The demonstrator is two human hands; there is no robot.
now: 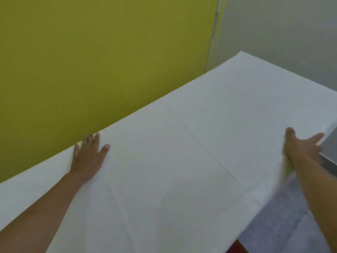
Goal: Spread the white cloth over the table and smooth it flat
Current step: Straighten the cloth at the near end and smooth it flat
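The white cloth [182, 152] lies spread over the table, which it hides completely; faint fold creases cross it. My left hand [89, 156] rests flat on the cloth near its far edge by the yellow wall, palm down, fingers apart. My right hand [302, 147] lies open at the cloth's near right edge, fingers spread, pressing where the cloth bends down over the table's side. The hanging part of the cloth [284, 221] drops below that edge in shadow.
A yellow-green wall panel [91, 61] runs along the table's far side. A grey wall [282, 33] stands behind the far end. A grey surface [331, 154] shows just right of my right hand. Red floor [240, 247] peeks out at the bottom.
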